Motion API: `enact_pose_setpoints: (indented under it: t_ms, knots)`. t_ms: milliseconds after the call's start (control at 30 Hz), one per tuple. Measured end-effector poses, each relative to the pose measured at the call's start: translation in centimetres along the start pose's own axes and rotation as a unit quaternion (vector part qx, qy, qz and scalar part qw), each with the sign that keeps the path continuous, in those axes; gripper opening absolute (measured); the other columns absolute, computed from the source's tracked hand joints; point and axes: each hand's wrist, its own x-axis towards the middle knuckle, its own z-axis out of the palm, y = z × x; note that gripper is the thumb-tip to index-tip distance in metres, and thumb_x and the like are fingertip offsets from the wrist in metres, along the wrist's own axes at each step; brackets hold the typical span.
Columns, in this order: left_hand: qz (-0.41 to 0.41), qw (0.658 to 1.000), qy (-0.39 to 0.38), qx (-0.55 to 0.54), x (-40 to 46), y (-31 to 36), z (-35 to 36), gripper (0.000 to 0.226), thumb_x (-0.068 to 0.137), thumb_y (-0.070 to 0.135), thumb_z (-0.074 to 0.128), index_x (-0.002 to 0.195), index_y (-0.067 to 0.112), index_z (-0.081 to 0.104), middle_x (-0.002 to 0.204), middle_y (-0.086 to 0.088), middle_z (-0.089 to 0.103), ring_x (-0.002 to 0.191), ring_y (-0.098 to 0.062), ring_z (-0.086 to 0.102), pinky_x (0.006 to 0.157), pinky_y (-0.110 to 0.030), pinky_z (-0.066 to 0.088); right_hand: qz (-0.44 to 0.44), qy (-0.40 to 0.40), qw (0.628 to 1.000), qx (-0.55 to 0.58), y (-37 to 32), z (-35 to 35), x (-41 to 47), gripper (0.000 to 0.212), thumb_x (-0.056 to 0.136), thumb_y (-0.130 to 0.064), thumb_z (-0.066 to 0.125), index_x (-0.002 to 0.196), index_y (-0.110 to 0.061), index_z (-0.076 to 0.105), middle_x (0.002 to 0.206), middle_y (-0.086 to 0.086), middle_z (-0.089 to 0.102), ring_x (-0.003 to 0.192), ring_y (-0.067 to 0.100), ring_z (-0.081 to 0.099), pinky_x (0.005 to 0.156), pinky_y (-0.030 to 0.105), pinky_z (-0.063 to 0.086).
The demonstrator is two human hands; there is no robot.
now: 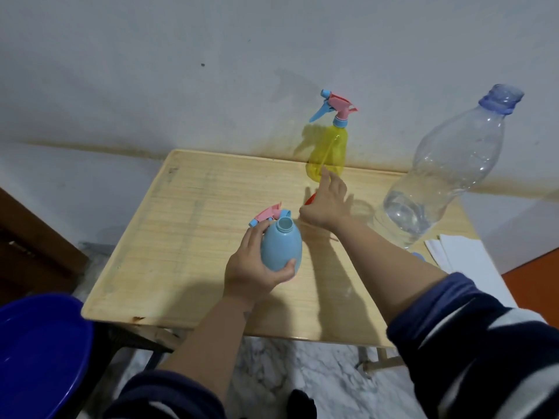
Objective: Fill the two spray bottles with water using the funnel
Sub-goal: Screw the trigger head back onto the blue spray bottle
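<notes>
Two spray bottles stand on the wooden table [187, 237]. The blue spray bottle [281, 247] is opaque and egg-shaped, its neck open, and one pink-and-blue trigger head [267, 214] lies on the table just behind it. The left hand [254, 267] grips this bottle, fingers and thumb curled round its body near the table's middle. The yellow spray bottle [328, 152] is translucent, with its own pink-and-blue trigger head screwed on, and stands upright at the far edge by the wall. The right hand [328, 204] hovers between the two bottles with fingers spread, over a small red thing [310, 199], perhaps the funnel, mostly hidden. One large clear water bottle [447, 173], uncapped and holding some water at the bottom, stands at the right.
</notes>
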Motion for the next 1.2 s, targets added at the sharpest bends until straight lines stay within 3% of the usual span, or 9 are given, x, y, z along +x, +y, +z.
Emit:
enact_pose_setpoints:
  t_ms: [67, 200, 333, 600, 733, 833, 933, 1033, 1200]
  knots:
    - [0.004, 1.000, 0.005, 0.004, 0.0, 0.0, 0.0, 0.079, 0.057, 0.055, 0.065, 0.129, 0.026, 0.048, 0.126, 0.018, 0.054, 0.103, -0.003, 0.057, 0.078, -0.029, 0.055, -0.080, 0.020, 0.994, -0.068, -1.6, -0.7, 0.5, 0.064, 0.089, -0.033, 0.052, 0.147, -0.019, 0.029, 0.152, 0.006, 0.028, 0.141, 0.027, 0.022, 0.113, 0.046, 0.022]
    - [0.019, 0.999, 0.023, 0.018, -0.1, 0.0, 0.2, 0.080, 0.057, 0.053, 0.065, 0.129, 0.021, 0.050, 0.125, 0.014, 0.056, 0.104, -0.005, 0.059, 0.075, -0.031, 0.057, -0.141, -0.121, 0.975, -0.120, -4.0, -0.3, 1.7, 0.035, 0.090, -0.034, 0.057, 0.114, -0.011, 0.066, 0.116, 0.009, 0.066, 0.112, 0.027, 0.057, 0.085, 0.033, 0.047]
    - [0.030, 0.998, 0.051, 0.028, -0.1, 0.0, 0.4, 0.078, 0.056, 0.050, 0.066, 0.126, 0.018, 0.054, 0.121, 0.012, 0.059, 0.102, -0.009, 0.061, 0.072, -0.032, 0.058, -0.100, -0.181, 0.962, -0.180, -4.2, 1.8, 1.8, 0.036, 0.087, -0.032, 0.063, 0.067, -0.006, 0.047, 0.072, 0.006, 0.050, 0.080, 0.027, 0.051, 0.062, 0.029, 0.039]
    - [0.011, 1.000, 0.018, 0.010, -0.1, 0.0, 0.1, 0.077, 0.056, 0.052, 0.065, 0.127, 0.024, 0.050, 0.120, 0.017, 0.056, 0.101, -0.006, 0.058, 0.076, -0.033, 0.056, -0.069, -0.130, 0.987, -0.066, -5.1, -2.3, 1.6, 0.038, 0.079, -0.036, 0.073, 0.082, 0.001, 0.067, 0.080, 0.013, 0.066, 0.074, 0.025, 0.058, 0.062, 0.029, 0.041]
    - [-0.023, 0.999, -0.025, -0.002, -0.2, 0.6, -0.4, 0.073, 0.063, 0.047, 0.072, 0.128, 0.035, 0.043, 0.124, 0.022, 0.050, 0.102, -0.009, 0.057, 0.081, -0.034, 0.052, -0.034, -0.069, 0.990, 0.121, -6.9, -8.0, 0.3, 0.021, 0.081, -0.018, 0.071, 0.065, -0.009, 0.061, 0.067, 0.008, 0.064, 0.055, 0.013, 0.056, 0.056, 0.023, 0.046]
    - [-0.045, 0.998, -0.042, -0.010, -0.2, 0.9, -0.6, 0.070, 0.067, 0.040, 0.076, 0.127, 0.039, 0.040, 0.123, 0.024, 0.047, 0.100, -0.010, 0.055, 0.082, -0.036, 0.053, -0.012, -0.040, 0.960, 0.277, -8.5, -11.5, -1.4, 0.013, 0.082, -0.009, 0.069, 0.088, 0.002, 0.065, 0.073, 0.009, 0.064, 0.054, 0.013, 0.062, 0.054, 0.021, 0.053]
    - [-0.052, 0.997, -0.051, -0.013, -0.2, 1.2, -0.9, 0.071, 0.068, 0.040, 0.076, 0.128, 0.040, 0.038, 0.124, 0.023, 0.047, 0.099, -0.008, 0.053, 0.079, -0.031, 0.050, -0.016, -0.043, 0.913, 0.405, -9.9, -14.0, -3.3, 0.029, 0.085, -0.007, 0.067, 0.109, 0.007, 0.062, 0.083, 0.009, 0.063, 0.068, 0.019, 0.070, 0.077, 0.033, 0.060]
    - [-0.054, 0.996, -0.061, -0.018, -0.1, 1.4, -1.1, 0.072, 0.070, 0.039, 0.077, 0.130, 0.037, 0.038, 0.122, 0.020, 0.046, 0.098, -0.007, 0.050, 0.076, -0.025, 0.041, -0.045, -0.051, 0.877, 0.475, -10.9, -14.9, -5.4, 0.009, 0.089, -0.004, 0.061, 0.097, -0.001, 0.064, 0.088, 0.012, 0.063, 0.078, 0.021, 0.071, 0.084, 0.036, 0.058]
    - [-0.052, 0.995, -0.084, -0.027, 0.2, 1.1, -1.3, 0.074, 0.071, 0.036, 0.079, 0.133, 0.032, 0.037, 0.121, 0.016, 0.044, 0.103, -0.009, 0.049, 0.080, -0.024, 0.039, -0.064, -0.015, 0.847, 0.528, -11.1, -13.3, -7.4, 0.017, 0.091, -0.006, 0.060, 0.107, -0.001, 0.061, 0.091, 0.008, 0.064, 0.086, 0.020, 0.070, 0.086, 0.032, 0.056]
